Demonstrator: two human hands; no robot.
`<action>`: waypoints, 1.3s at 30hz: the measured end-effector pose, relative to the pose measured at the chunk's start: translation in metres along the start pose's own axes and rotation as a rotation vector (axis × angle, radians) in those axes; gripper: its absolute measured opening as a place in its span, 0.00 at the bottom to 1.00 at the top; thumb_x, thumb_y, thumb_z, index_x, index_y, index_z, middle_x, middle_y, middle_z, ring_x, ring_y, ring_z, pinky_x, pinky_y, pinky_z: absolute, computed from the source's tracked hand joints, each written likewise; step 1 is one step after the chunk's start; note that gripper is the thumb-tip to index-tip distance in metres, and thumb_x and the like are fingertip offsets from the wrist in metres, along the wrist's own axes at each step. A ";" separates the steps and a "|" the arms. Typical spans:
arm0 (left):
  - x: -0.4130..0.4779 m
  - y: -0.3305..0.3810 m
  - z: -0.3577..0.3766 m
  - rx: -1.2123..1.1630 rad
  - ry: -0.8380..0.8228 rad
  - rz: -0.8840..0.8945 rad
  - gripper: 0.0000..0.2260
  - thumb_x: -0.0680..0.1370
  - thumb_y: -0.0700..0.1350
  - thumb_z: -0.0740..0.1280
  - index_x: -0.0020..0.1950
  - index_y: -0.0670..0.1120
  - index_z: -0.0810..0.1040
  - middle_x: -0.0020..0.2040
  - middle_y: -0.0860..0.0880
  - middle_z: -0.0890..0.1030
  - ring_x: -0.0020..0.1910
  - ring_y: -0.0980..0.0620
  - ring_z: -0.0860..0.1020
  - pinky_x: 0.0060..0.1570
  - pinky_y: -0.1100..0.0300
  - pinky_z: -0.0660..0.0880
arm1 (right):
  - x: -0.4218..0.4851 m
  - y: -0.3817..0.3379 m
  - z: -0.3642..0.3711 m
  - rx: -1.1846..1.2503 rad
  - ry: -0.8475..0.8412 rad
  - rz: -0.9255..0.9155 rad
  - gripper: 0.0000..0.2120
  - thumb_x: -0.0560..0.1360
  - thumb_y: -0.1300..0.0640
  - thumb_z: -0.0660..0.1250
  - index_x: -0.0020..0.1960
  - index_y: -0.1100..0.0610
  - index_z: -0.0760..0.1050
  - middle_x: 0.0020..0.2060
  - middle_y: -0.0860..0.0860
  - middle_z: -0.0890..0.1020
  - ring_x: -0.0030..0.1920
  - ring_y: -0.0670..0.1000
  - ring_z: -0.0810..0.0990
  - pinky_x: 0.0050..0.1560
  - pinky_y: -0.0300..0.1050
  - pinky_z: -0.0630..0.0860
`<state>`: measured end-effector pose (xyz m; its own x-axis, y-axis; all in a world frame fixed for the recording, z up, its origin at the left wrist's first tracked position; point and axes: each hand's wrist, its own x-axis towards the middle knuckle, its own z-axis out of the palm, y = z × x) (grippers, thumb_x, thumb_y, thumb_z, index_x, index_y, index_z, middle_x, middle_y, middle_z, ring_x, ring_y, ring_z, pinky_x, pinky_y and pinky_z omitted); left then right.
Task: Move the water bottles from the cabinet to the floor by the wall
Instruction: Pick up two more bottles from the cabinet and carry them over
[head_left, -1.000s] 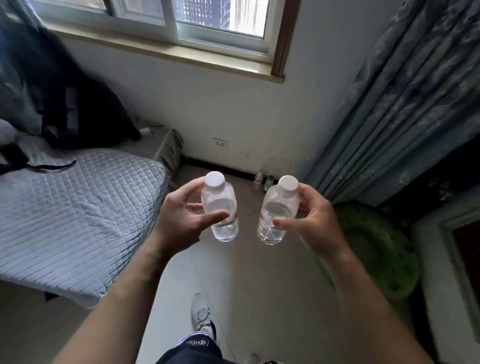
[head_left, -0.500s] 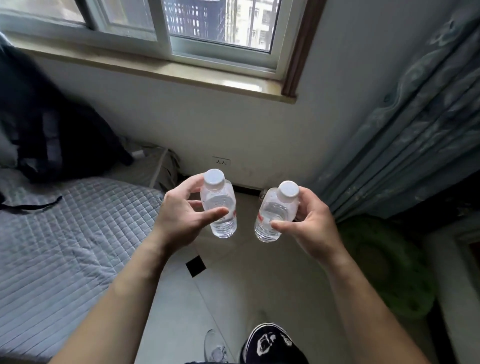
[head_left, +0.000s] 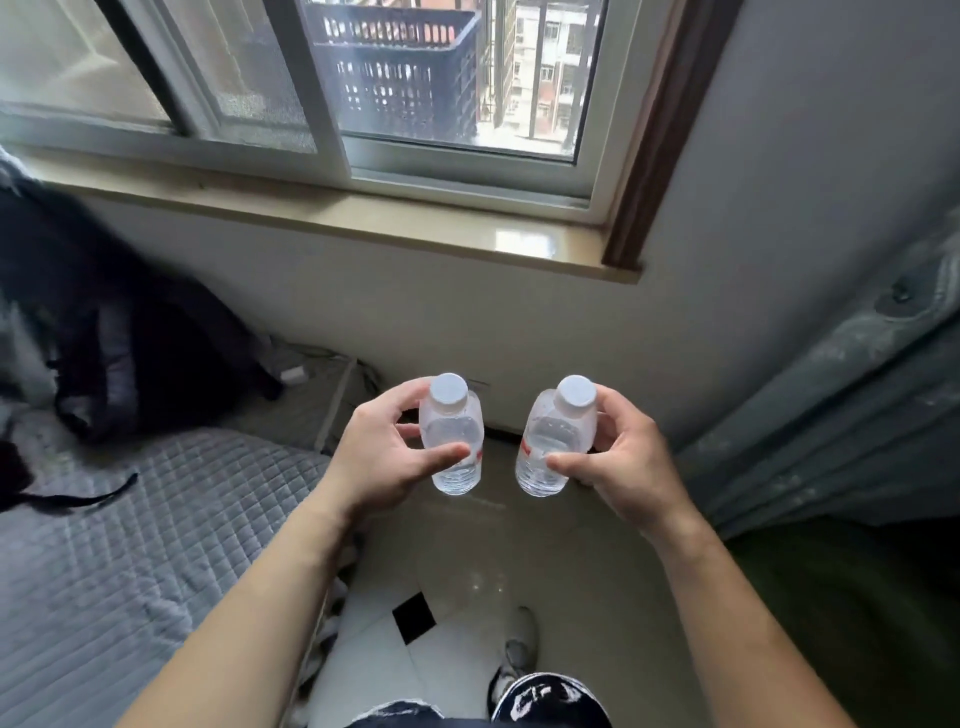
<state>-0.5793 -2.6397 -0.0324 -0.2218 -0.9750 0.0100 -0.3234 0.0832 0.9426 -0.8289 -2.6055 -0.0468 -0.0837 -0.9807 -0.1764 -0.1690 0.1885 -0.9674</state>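
Left hand (head_left: 384, 460) grips bottle (head_left: 451, 441); right hand (head_left: 621, 467) grips second bottle (head_left: 551, 441). Lower upright to floor (head_left: 524, 545), twelve o'clock, by wall (head_left: 519, 322).

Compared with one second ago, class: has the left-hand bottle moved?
Yes. The left-hand bottle has come forward towards the wall socket, which now shows right beside its cap.

Two small clear water bottles, left bottle (head_left: 451, 436) and right bottle (head_left: 551, 436), white-capped, upright, side by side, apart, held above the floor.
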 end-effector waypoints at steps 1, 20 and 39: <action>0.015 -0.002 0.001 0.008 -0.001 -0.003 0.27 0.65 0.45 0.80 0.62 0.54 0.77 0.57 0.57 0.81 0.58 0.56 0.79 0.55 0.56 0.78 | 0.016 0.000 -0.002 0.000 -0.011 0.012 0.34 0.58 0.62 0.79 0.62 0.49 0.74 0.52 0.49 0.84 0.52 0.50 0.83 0.46 0.44 0.77; 0.235 -0.079 -0.034 0.006 -0.236 -0.052 0.26 0.65 0.41 0.80 0.60 0.55 0.77 0.56 0.60 0.81 0.54 0.61 0.80 0.55 0.61 0.77 | 0.207 0.010 0.044 -0.185 0.120 0.198 0.33 0.60 0.63 0.79 0.59 0.41 0.75 0.53 0.42 0.82 0.57 0.46 0.80 0.56 0.53 0.79; 0.330 -0.294 0.064 0.186 -0.386 -0.158 0.27 0.61 0.49 0.79 0.60 0.55 0.78 0.53 0.59 0.82 0.53 0.62 0.79 0.55 0.63 0.75 | 0.327 0.217 0.075 -0.291 0.169 0.312 0.33 0.60 0.59 0.81 0.63 0.49 0.75 0.56 0.43 0.81 0.57 0.43 0.79 0.62 0.40 0.74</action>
<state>-0.6165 -2.9728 -0.3274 -0.4719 -0.8335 -0.2874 -0.5324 0.0095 0.8465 -0.8196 -2.8889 -0.3281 -0.3288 -0.8575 -0.3956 -0.3770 0.5033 -0.7776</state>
